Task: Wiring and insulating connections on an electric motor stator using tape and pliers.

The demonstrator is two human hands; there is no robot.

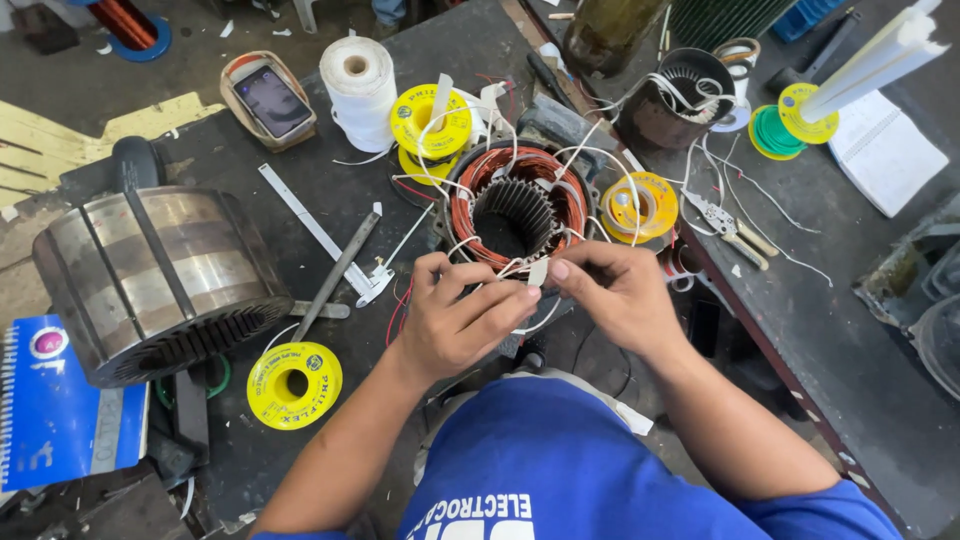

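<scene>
Both hands are working right at the near rim of the round motor stator with copper-red windings and a toothed steel core (515,210), so I'm using that stator as the landmark for everything else. The left hand (460,320) is curling in just below the rim, thumb and fingers closing narrow on a thin white lacing cord (470,243). The right hand (615,290) is pinching a small pale strip of sleeve or tape (538,271) between thumb and forefinger, fingertips nearly touching the left hand's.

That cord looks light and floppy, so I'd say it needs holding close to the winding or it's just going slack. The copper coils look stiff but easy to scratch, so fingertip grip only. The stator itself looks heavy, and I'd guess it's staying put on the dark workbench (310,200).

Nearer than the stator, to its left, a yellow flat spool (294,385) is lying on the bench, and a big ribbed grey steel rotor drum (150,280) is sitting further left. A slim metal rod (335,275) is lying between drum and stator.

Beyond the stator, a yellow wire reel (430,125) is sitting touching or just beside its far rim, a fat white cord roll (358,90) is left of that, and a second dark stator housing (685,100) is standing off to the far right.
</scene>
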